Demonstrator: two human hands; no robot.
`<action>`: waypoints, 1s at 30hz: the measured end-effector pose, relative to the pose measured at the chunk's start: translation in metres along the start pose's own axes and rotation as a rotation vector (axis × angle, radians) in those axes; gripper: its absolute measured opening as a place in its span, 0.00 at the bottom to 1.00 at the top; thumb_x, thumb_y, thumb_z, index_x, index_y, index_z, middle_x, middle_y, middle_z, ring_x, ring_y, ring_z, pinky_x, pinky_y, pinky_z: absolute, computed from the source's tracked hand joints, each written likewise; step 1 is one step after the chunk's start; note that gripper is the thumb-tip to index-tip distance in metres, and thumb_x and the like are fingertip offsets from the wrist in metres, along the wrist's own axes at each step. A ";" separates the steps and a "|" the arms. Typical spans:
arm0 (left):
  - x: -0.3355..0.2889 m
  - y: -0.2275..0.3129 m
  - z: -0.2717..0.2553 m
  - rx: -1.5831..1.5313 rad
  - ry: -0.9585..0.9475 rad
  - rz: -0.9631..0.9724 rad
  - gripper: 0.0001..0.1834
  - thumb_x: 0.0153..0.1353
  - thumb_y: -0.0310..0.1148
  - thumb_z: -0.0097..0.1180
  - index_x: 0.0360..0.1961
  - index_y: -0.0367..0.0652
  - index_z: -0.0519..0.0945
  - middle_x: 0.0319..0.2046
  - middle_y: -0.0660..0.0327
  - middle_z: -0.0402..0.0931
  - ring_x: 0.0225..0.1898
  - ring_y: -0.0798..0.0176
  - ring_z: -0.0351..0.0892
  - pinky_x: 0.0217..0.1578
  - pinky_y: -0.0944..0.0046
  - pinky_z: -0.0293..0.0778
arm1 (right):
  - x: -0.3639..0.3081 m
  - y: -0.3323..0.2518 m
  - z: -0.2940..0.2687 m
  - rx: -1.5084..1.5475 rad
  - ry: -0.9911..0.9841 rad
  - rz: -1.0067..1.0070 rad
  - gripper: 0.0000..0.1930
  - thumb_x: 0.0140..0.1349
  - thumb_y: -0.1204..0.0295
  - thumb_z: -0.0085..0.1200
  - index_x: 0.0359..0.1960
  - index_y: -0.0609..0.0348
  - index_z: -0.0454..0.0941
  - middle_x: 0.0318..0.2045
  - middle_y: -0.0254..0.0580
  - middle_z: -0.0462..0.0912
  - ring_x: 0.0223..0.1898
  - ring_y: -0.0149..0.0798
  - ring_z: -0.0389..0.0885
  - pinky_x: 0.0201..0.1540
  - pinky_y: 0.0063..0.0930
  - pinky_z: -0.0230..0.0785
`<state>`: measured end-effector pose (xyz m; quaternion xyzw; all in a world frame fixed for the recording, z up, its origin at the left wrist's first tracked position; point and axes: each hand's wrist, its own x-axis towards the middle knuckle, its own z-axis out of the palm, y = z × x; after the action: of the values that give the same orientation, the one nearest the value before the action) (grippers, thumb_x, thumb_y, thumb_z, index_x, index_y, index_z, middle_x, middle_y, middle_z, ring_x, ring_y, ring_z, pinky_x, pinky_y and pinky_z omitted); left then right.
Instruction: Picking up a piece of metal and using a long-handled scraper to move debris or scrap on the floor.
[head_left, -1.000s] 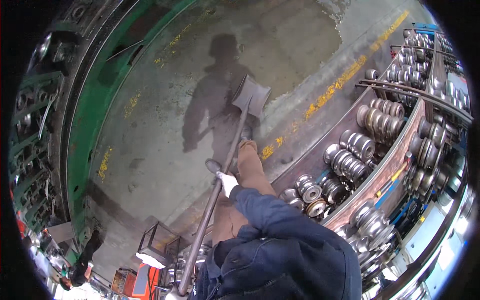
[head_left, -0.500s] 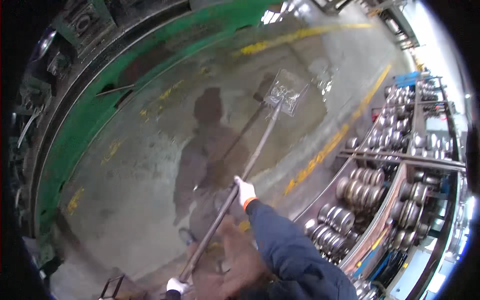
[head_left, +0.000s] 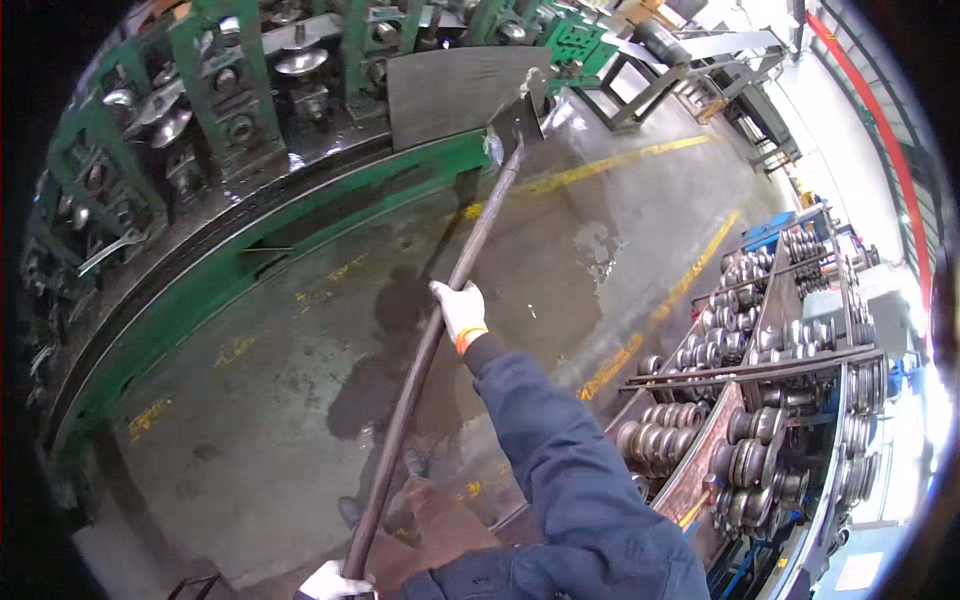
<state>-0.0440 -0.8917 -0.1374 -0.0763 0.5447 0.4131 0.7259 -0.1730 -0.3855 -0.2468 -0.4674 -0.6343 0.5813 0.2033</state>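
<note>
A long-handled shovel [head_left: 413, 375] runs from the bottom of the head view up toward the green machine. My right hand [head_left: 461, 308], in a white glove with an orange cuff, is closed around the middle of its handle. Near the lower edge, my left hand [head_left: 336, 581], also in a white glove, grips the handle's end. The shovel's dark blade [head_left: 528, 118] is tilted on edge, off the floor, beside a grey metal plate [head_left: 450, 95] on the machine. Shiny, stringy material [head_left: 494, 148] shows next to the blade; I cannot tell whether it touches it.
A green machine bed [head_left: 230, 265] with rollers curves along the left and far side. To the right stands a rack [head_left: 725, 405] filled with metal rollers. The concrete floor [head_left: 270, 400] has wet patches and yellow lines [head_left: 640, 160]. A metal-framed stand [head_left: 635, 95] is at the back.
The shovel's blade has risen from the floor and swung left and away to the machine, tilting on edge. My right hand moved up and slightly left; the view has tipped farther forward.
</note>
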 end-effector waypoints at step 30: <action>-0.196 0.096 -0.227 1.559 0.761 0.434 0.27 0.41 0.57 0.69 0.30 0.44 0.80 0.22 0.51 0.79 0.25 0.46 0.80 0.28 0.48 0.75 | -0.246 0.132 0.197 0.918 -0.021 0.890 0.12 0.67 0.62 0.55 0.31 0.56 0.72 0.24 0.47 0.75 0.29 0.50 0.75 0.36 0.48 0.72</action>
<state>-0.2873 -1.0581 -0.0266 0.4114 0.8772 0.0005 0.2476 -0.1660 -0.7122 -0.3467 -0.5458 -0.0677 0.8271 0.1159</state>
